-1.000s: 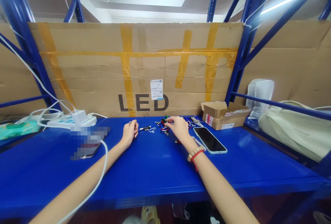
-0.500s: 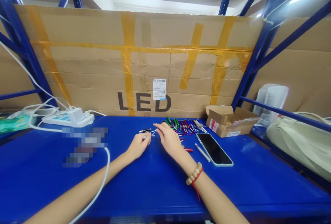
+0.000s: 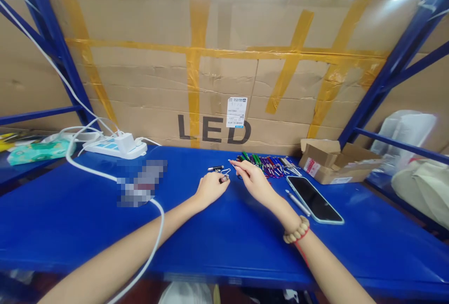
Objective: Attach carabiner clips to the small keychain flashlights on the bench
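Cylinder (image 3: 223, 179), small and of metal look, sits in the left hand (image 3: 210, 191), whose fingers are curled closed around it — only one end shows clearly. The right hand (image 3: 257, 182) is just beside, fingers extended toward the left; whether thumb and forefinger pinch something, I cannot tell. Both hands are near the middle of the blue tabletop (image 3: 224, 243). Close beyond the left hand lie a short black tube (image 3: 215, 168) and a silvery clip (image 3: 226, 171). Behind the right hand there is a row of coloured tubes (image 3: 271, 166). Farther right — a silvery rod (image 3: 298, 202) beside a phone (image 3: 315, 199), and an open carton (image 3: 326, 166).
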A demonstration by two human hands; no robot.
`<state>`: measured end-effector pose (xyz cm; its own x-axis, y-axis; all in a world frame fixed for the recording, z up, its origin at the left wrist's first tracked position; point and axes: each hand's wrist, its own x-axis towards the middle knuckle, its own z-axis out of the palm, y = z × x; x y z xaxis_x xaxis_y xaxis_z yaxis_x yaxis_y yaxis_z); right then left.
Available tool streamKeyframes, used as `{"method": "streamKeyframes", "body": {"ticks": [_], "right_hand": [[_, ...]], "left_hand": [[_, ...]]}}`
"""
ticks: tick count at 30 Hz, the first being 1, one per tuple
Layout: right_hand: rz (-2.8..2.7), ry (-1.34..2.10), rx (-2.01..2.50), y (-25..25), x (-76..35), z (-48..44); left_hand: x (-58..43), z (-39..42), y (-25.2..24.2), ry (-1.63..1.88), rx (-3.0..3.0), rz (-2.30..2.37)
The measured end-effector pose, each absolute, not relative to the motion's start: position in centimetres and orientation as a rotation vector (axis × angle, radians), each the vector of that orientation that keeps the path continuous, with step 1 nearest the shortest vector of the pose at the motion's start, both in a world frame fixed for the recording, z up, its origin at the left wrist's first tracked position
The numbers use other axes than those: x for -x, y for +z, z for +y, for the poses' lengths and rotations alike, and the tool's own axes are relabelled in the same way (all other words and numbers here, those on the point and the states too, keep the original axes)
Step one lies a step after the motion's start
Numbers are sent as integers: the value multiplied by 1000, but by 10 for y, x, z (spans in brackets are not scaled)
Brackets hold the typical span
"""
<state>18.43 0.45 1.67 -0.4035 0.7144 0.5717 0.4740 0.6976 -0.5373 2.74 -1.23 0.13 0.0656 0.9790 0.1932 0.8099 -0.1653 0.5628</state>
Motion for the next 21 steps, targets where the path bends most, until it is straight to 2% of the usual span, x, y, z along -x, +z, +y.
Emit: {"method": "streamKeyframes", "body": {"ticks": [8, 21], "right_hand": [[-2033, 666, 947, 12, -181, 3], [-2032, 510, 902, 6, -184, 10]], "left_hand": [[-24, -11, 2, 715, -2071, 1731], [-22, -15, 5, 668, -2058, 1866]]}}
